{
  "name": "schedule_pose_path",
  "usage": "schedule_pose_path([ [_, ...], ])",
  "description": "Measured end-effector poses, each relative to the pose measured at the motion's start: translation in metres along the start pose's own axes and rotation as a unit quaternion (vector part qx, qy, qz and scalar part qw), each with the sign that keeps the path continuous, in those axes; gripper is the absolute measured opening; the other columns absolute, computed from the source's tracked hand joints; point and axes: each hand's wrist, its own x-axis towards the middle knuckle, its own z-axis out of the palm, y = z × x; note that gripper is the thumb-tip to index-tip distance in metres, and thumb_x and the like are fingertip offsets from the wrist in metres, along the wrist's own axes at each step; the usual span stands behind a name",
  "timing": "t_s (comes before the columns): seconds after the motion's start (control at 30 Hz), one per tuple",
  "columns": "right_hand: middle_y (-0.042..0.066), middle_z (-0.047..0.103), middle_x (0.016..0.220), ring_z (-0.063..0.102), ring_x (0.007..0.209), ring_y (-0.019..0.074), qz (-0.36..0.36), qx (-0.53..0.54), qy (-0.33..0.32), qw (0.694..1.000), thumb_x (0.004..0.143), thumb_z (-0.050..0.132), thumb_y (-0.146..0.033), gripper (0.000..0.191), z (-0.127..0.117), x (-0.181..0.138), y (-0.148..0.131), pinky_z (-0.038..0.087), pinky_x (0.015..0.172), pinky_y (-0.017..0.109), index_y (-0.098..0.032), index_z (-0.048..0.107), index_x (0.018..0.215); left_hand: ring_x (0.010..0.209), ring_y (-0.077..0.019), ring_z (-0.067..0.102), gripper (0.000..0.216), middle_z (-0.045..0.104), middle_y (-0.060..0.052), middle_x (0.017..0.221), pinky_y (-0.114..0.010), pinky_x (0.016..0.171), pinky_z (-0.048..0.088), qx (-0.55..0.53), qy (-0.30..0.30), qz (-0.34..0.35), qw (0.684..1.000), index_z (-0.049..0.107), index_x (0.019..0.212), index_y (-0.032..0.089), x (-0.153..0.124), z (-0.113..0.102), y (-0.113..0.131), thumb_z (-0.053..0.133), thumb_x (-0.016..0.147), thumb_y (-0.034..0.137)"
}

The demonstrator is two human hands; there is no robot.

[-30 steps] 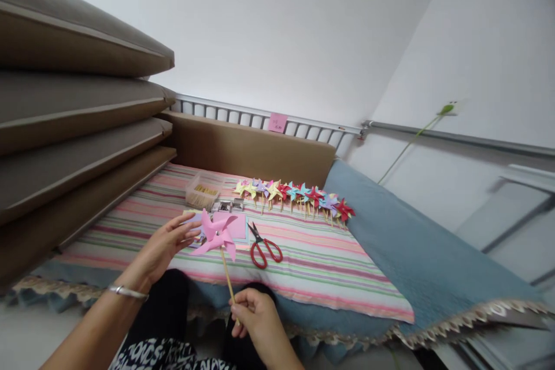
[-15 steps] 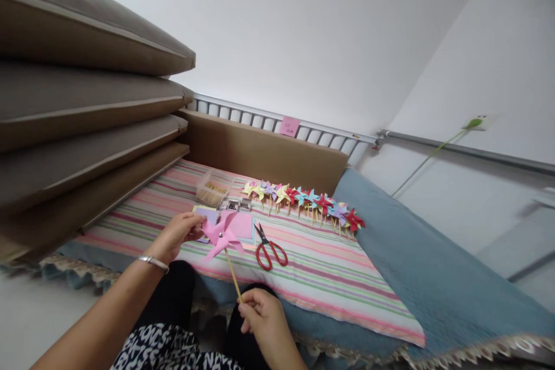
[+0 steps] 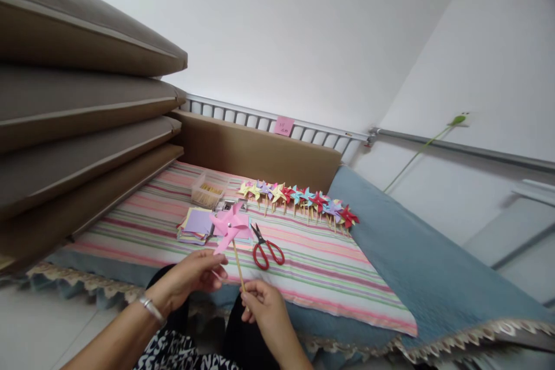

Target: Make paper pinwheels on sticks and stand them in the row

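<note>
A pink paper pinwheel point(image 3: 234, 223) on a thin wooden stick stands upright above the front of the striped cloth. My right hand point(image 3: 262, 300) pinches the lower end of its stick. Just below the lowest blade is my left hand point(image 3: 197, 274), fingers loosely bent and apart, holding nothing; whether a fingertip touches the blade I cannot tell. Red-handled scissors point(image 3: 266, 248) lie to the pinwheel's right with their blades pointing away. Behind the pinwheel, partly hidden, lies a stack of pink paper squares point(image 3: 243, 231). To its left is a pile of purple and yellow paper squares point(image 3: 197, 224).
A clear plastic box point(image 3: 208, 191) holds wooden sticks. Several finished pinwheels point(image 3: 299, 199) lie in a row along the back of the striped cloth point(image 3: 338, 277). Stacked brown cushions point(image 3: 87, 98) rise at the left; a brown board point(image 3: 255, 147) stands at the back.
My left hand has come off the pinwheel's left blade and moved down and right. The pinwheel has turned and shifted slightly right and up, its stick still in my right hand.
</note>
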Motion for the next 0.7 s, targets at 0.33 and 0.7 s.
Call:
schedule_pose_path([
  [0.33, -0.002, 0.056, 0.058, 0.055, 0.043, 0.0111, 0.003, -0.011, -0.017, 1.0, 0.066, 0.065, -0.052, 0.041, 0.003, -0.005, 0.005, 0.037, 0.044, 0.022, -0.013, 0.063, 0.079, 0.1, -0.0238, 0.058, 0.042, 0.061, -0.008, 0.117, -0.037, 0.087, 0.044, 0.286, 0.228, 0.37, 0.854, 0.064, 0.109, 0.026, 0.026, -0.055, 0.032, 0.067, 0.067, 0.026],
  [0.7, -0.003, 0.057, 0.059, 0.057, 0.043, 0.0099, 0.021, 0.014, -0.033, 0.999, 0.068, 0.065, -0.043, 0.033, 0.004, -0.003, 0.003, 0.038, 0.043, 0.02, -0.012, 0.063, 0.082, 0.091, -0.0264, 0.06, 0.011, 0.07, -0.007, 0.087, -0.038, 0.09, 0.041, 0.35, 0.188, 0.387, 0.832, 0.072, 0.08, 0.027, 0.016, -0.029, 0.002, 0.062, 0.076, 0.025],
])
